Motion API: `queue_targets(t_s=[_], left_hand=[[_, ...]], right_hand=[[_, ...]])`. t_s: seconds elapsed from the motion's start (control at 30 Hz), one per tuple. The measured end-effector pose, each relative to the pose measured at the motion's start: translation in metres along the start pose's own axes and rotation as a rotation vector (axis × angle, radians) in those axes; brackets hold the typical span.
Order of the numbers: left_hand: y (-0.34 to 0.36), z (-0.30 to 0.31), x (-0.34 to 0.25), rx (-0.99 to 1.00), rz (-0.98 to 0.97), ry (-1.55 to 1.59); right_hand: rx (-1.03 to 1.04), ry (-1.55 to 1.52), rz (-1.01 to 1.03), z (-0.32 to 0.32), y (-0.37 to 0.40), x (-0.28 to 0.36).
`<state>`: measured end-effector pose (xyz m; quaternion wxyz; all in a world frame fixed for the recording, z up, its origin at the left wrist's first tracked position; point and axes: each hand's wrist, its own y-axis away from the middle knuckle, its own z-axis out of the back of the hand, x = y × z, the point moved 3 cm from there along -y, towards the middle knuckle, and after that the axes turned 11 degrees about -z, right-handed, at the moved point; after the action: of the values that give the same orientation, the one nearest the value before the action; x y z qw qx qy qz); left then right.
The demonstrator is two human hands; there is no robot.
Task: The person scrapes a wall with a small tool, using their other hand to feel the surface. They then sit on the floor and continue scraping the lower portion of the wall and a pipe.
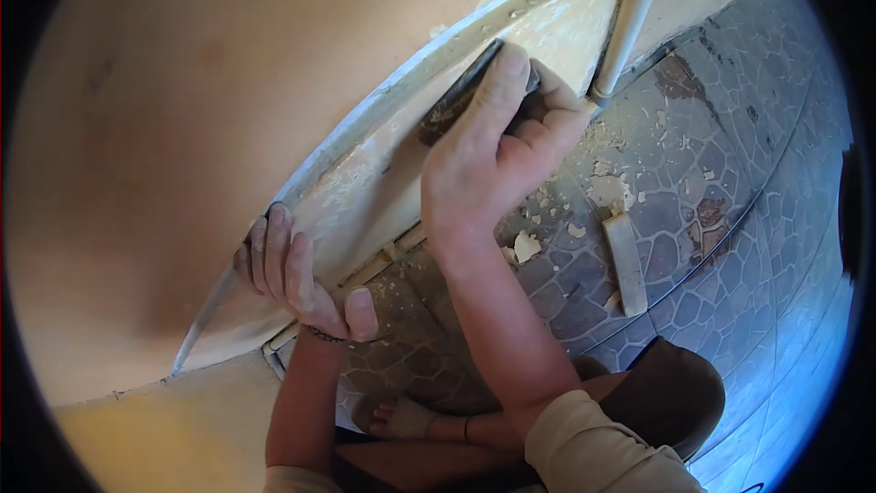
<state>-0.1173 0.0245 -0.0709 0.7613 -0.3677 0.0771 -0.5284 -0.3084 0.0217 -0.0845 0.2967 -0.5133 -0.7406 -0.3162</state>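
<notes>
My right hand is closed around a dark, flat, scraper-like tool, its thumb along the near side. The tool lies against the pale, patchy lower wall panel, below a raised ledge; part of it is hidden behind my fingers. Further left, my left hand leans on the wall at the lower end of that ledge. Its fingers are stretched out and its thumb stands apart, holding nothing. Paint on the panel and ledge looks worn and chipped.
A pipe runs down the wall to the right. Paint flakes litter the stone-patterned floor, where a short wooden block lies. A thin dark cable crosses the floor. My foot and bent knee are below.
</notes>
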Motion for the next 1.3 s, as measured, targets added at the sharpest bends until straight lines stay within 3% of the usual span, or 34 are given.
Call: queue_targets(t_s=[0.07,0.1,0.13,0.2,0.27,0.43,0.57,0.67,0.7,0.8,0.87,0.97,1.13,1.3], left_hand=[[-0.006,-0.01,-0.008,-0.084,0.024,0.005],[-0.009,-0.013,-0.009,-0.108,0.043,-0.006],[-0.007,-0.013,-0.011,-0.122,0.06,-0.012],[-0.004,-0.016,-0.01,-0.151,0.08,0.021],[0.005,-0.013,-0.007,-0.166,0.092,0.087],[-0.008,-0.022,-0.013,-0.163,0.061,-0.065],[0.001,-0.013,-0.013,-0.087,0.14,0.07],[-0.009,-0.026,-0.017,-0.181,0.084,-0.13],[-0.011,-0.027,-0.017,-0.164,0.078,-0.127],[-0.006,-0.022,-0.016,-0.101,0.058,-0.099],[-0.009,-0.019,-0.015,-0.092,0.037,-0.054],[-0.005,-0.029,-0.012,-0.134,0.006,-0.153],[0.0,-0.031,-0.009,-0.109,-0.032,-0.236],[-0.007,-0.038,-0.012,-0.169,-0.007,-0.227]], right_hand=[[-0.053,0.353,0.281,0.003,0.016,-0.014],[0.008,0.259,0.315,0.008,0.03,-0.03],[0.157,0.326,0.222,0.01,0.041,-0.028],[0.133,0.357,0.277,0.01,0.027,-0.019],[-0.077,0.446,0.236,0.005,-0.016,0.01],[0.063,0.287,0.261,0.004,0.036,-0.021],[-0.008,0.321,0.124,0.001,-0.005,0.009],[-0.049,0.312,0.237,0.0,0.02,-0.011],[0.053,0.256,0.221,-0.001,0.029,-0.006],[0.057,0.242,0.128,0.005,0.019,-0.005],[0.046,0.021,-0.093,0.001,-0.001,0.009],[0.031,0.009,0.015,0.003,0.014,-0.011],[0.081,-0.097,-0.173,0.008,0.009,-0.004],[0.093,-0.006,-0.003,0.014,-0.025,-0.005]])
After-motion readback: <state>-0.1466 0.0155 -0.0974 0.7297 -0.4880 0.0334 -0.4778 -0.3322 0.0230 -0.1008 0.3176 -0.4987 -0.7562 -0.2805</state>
